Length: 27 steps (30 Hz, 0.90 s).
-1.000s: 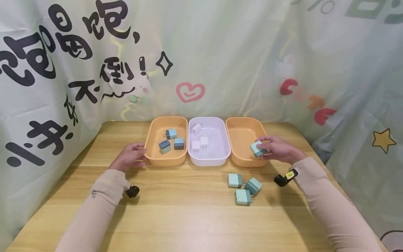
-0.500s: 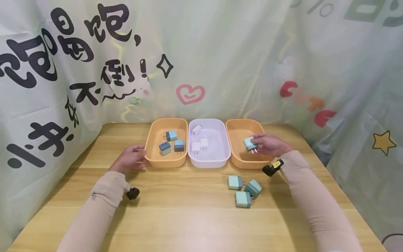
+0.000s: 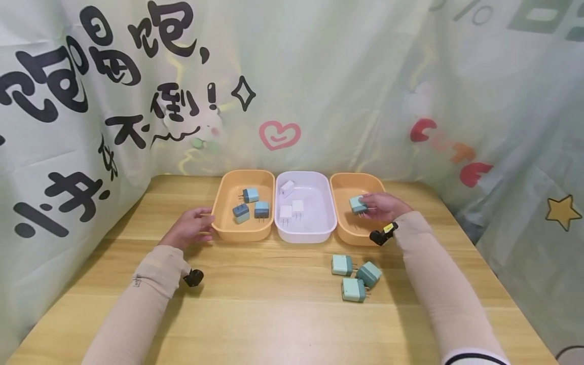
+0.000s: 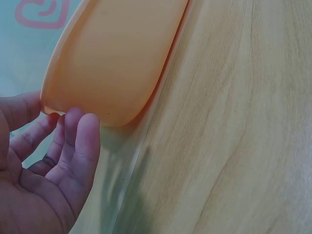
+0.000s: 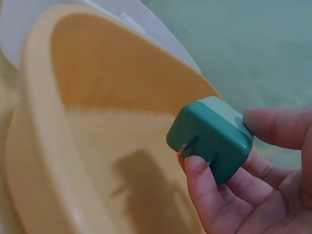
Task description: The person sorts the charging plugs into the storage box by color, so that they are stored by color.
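My right hand (image 3: 382, 205) holds a two-tone green plug charger (image 5: 212, 136) between thumb and fingers, over the right orange tray (image 3: 360, 238). Two metal prongs stick out of its darker face, one beside a fingertip. At the outer left end of the other orange tray (image 3: 242, 234), my left hand (image 3: 188, 228) has its thumb at the rim and its index fingertip just under the lip, pinching it lightly; the remaining fingers extend along the outer wall (image 4: 112, 73). Three more green chargers (image 3: 353, 290) lie close together on the table, in front of the right tray.
Between the orange trays stands a pale lilac tray (image 3: 305, 237) with three white chargers (image 3: 298, 206). Inside the left orange tray are three blue chargers (image 3: 261, 209). A printed curtain (image 3: 337, 101) hangs behind the wooden table (image 3: 255, 304).
Holding the green charger, my right hand has moved left and farther in over the right orange tray. My left hand has stayed at the left tray's edge.
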Tool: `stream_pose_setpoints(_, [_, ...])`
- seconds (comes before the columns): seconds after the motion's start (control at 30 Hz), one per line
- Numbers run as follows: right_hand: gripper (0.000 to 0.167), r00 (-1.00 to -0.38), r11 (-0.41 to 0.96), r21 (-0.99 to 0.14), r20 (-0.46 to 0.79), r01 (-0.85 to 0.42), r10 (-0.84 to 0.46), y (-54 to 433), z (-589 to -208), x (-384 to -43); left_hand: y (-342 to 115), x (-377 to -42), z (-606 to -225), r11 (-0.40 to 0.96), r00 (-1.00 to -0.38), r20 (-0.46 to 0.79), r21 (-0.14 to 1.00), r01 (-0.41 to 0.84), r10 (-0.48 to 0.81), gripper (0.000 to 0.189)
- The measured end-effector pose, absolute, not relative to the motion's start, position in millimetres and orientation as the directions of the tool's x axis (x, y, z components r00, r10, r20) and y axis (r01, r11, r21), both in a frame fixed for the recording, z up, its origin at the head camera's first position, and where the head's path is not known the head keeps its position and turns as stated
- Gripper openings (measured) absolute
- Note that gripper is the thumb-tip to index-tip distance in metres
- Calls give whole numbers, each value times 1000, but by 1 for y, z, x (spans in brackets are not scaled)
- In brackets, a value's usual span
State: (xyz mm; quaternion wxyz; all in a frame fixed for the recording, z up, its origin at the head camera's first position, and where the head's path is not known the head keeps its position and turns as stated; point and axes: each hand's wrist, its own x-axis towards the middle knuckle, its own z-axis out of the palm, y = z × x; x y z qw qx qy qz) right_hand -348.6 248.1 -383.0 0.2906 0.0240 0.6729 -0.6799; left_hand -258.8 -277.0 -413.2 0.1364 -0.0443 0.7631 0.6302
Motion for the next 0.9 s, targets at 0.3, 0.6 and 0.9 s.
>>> stream_pose_setpoints(0.3, [14, -818, 44, -889, -438, 456, -374, 242, -387, -355, -277, -258, -413, 214, -959, -263, 948, -237, 102, 54])
stream_pose_setpoints(0.6, [10, -825, -73, -872, -426, 483, -372, 239, -383, -353, -278, -260, -414, 201, -959, -262, 950, -237, 108, 54])
stream_pose_setpoints(0.9, [33, -853, -13, -896, -419, 445, -312, 242, -379, -346, -278, -261, -414, 194, -959, -264, 951, -240, 106, 54])
